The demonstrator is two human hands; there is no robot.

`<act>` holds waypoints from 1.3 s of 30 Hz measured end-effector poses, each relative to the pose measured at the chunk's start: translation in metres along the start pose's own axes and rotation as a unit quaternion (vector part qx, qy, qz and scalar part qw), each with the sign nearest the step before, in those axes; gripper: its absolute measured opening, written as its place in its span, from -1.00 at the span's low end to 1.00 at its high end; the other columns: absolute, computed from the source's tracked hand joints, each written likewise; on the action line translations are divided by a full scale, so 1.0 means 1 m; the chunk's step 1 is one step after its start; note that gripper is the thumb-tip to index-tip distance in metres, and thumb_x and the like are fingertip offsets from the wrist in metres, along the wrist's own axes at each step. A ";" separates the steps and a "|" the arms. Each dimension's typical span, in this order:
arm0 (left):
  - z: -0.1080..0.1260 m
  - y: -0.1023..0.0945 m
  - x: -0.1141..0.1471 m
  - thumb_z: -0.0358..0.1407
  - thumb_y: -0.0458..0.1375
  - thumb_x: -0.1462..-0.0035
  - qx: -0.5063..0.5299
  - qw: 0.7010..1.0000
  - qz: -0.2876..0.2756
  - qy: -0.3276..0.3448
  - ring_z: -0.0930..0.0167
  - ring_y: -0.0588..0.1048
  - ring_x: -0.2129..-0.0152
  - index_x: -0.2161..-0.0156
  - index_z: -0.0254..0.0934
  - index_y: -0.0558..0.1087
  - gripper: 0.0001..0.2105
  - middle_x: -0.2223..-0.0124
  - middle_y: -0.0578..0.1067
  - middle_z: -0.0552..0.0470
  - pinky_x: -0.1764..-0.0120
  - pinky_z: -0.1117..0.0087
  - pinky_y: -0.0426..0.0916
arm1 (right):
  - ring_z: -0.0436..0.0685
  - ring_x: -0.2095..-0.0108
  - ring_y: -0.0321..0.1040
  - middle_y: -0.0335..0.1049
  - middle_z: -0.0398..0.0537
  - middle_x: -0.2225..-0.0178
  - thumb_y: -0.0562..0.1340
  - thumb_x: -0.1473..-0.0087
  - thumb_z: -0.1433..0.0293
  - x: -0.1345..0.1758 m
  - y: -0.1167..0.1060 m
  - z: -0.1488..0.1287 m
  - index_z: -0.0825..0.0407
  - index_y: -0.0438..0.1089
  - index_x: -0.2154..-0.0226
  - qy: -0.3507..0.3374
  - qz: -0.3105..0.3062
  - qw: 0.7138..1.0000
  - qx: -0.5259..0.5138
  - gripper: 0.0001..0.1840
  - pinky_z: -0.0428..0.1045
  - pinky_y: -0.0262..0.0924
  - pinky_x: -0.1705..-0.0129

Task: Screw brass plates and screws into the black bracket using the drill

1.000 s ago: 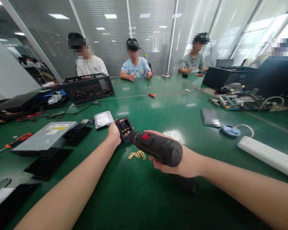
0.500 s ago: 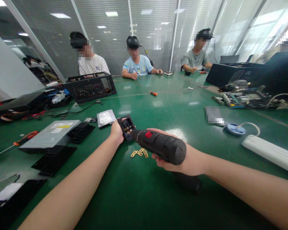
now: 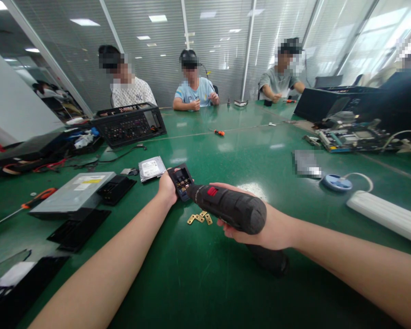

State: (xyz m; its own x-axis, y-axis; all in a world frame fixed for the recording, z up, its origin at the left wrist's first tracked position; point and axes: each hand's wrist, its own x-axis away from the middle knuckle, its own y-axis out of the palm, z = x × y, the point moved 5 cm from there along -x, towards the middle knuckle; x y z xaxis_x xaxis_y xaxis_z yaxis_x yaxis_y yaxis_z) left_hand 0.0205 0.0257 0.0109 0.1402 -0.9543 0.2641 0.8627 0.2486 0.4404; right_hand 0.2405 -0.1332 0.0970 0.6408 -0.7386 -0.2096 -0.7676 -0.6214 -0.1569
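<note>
My left hand (image 3: 167, 188) is closed around a small black box-like part (image 3: 182, 179) with brass-coloured pieces inside, tilted toward me. In my right hand (image 3: 274, 224) is a black cordless drill (image 3: 231, 205) with a red switch, its nose pointing left. The drill's tip meets the lower right of the black part; the bit itself is hidden. Several small brass plates (image 3: 199, 218) with holes lie on the table just below. Beyond my left hand sits a hard drive (image 3: 151, 168), label up.
An optical drive (image 3: 74, 192) and an orange-handled screwdriver (image 3: 39, 198) lie left. A computer case (image 3: 130, 123) stands behind them. At right are a circuit board (image 3: 358, 137), a blue disc (image 3: 338, 182) and a white power strip (image 3: 383, 214). Several people sit across the green table (image 3: 178, 274).
My hands, the drill and the black part look almost unmoved. Across the table, the person in light blue has raised one hand, and a small dark object now stands where it was.
</note>
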 end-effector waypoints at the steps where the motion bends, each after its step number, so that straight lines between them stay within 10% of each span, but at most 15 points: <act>1: 0.000 0.000 0.000 -0.22 -0.02 -0.20 -0.002 1.000 -0.001 0.001 0.21 0.54 0.59 0.09 -0.34 0.49 -0.67 0.52 0.52 -0.05 0.43 0.19 0.49 | 0.09 0.27 0.42 0.44 -0.11 0.28 0.34 0.04 0.57 0.000 0.000 0.000 0.13 -0.02 -0.37 0.002 -0.001 1.000 -0.003 -0.03 0.05 0.37 0.14; 39: -0.001 -0.002 -0.003 -0.25 0.02 -0.16 0.041 0.999 0.020 -0.014 0.18 0.60 0.49 0.16 -0.35 0.49 -0.73 0.54 0.51 -0.07 0.42 0.21 0.51 | 0.08 0.27 0.42 0.42 -0.08 0.26 0.33 0.04 0.57 0.000 0.000 0.000 0.21 -0.08 -0.38 0.005 -0.003 1.000 -0.005 0.00 0.02 0.37 0.21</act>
State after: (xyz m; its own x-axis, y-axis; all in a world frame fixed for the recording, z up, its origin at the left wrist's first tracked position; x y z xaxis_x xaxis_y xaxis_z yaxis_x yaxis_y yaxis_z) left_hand 0.0190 0.0284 0.0081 0.1591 -0.9388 0.3056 0.8140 0.2999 0.4975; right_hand 0.2401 -0.1334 0.0973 0.6459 -0.7372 -0.1983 -0.7632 -0.6288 -0.1487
